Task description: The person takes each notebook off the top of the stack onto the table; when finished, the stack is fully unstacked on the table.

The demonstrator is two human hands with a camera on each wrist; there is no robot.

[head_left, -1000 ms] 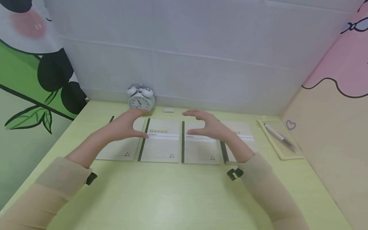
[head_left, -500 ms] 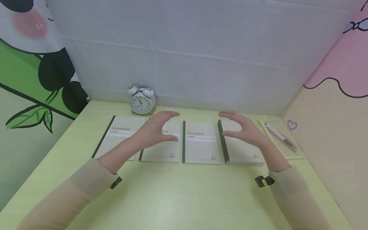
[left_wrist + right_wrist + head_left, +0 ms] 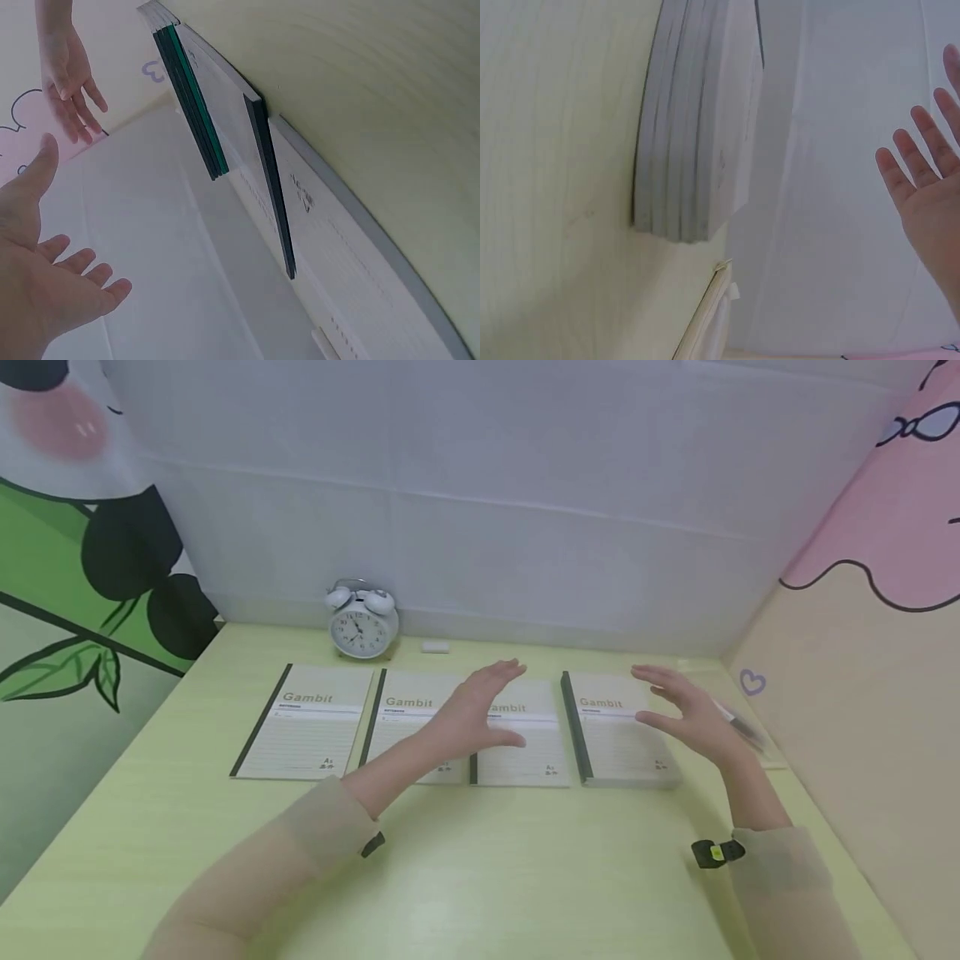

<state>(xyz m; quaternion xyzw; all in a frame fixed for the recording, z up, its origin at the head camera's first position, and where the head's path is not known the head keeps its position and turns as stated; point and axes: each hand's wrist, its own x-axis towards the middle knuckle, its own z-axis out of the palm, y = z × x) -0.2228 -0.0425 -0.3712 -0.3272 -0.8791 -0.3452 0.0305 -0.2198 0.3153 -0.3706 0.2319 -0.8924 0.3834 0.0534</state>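
Observation:
Both hands hover over the table, palms facing each other, holding nothing. My left hand [image 3: 468, 714] has its fingers extended and thumb apart, overlapping the second notebook [image 3: 401, 714] and third notebook [image 3: 528, 768] in the head view. My right hand [image 3: 693, 718], fingers spread and slightly bent, is above the right edge of a thick notebook stack [image 3: 626, 756]. The leftmost notebook [image 3: 303, 739] lies uncovered. All have pale covers lettered "Gambit" and dark spines. In the right wrist view, the layered edges of the stack [image 3: 679, 150] show beside the open palm.
A white twin-bell alarm clock [image 3: 363, 631] stands behind the notebooks at left. Beside it lies a small white block [image 3: 435, 647]. At the right table edge, a clear pouch [image 3: 765, 760] with a pen [image 3: 742, 725] is partly hidden by the right hand. Walls border the table.
Both hands have swept rightward above the notebooks, the left from the first two to the third, the right to the stack's far edge. The notebooks have stayed in place.

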